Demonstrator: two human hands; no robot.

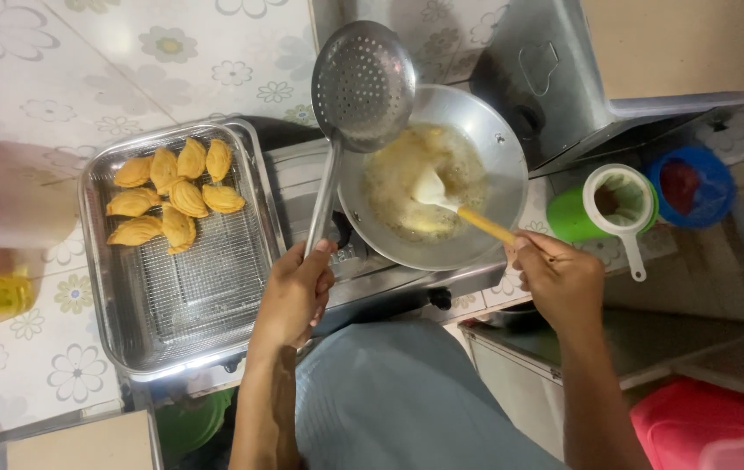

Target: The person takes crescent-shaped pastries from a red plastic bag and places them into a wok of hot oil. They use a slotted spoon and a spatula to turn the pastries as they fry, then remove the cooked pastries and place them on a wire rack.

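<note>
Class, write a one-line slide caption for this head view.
Left hand holds a skimmer, right hand a spatula in a pan.

Hands (298, 292) with skimmer (361, 87), spatula (459, 209) over wok (494, 148)

Perforated steel skimmer (361, 85) raised over the wok; wooden-handled spatula (442, 197) (pale blade) in bubbling oil

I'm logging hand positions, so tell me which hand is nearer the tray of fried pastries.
Left. The left hand grips the skimmer handle right beside the tray's right rim. The right hand is across the wok, holding the wooden spatula.
</note>
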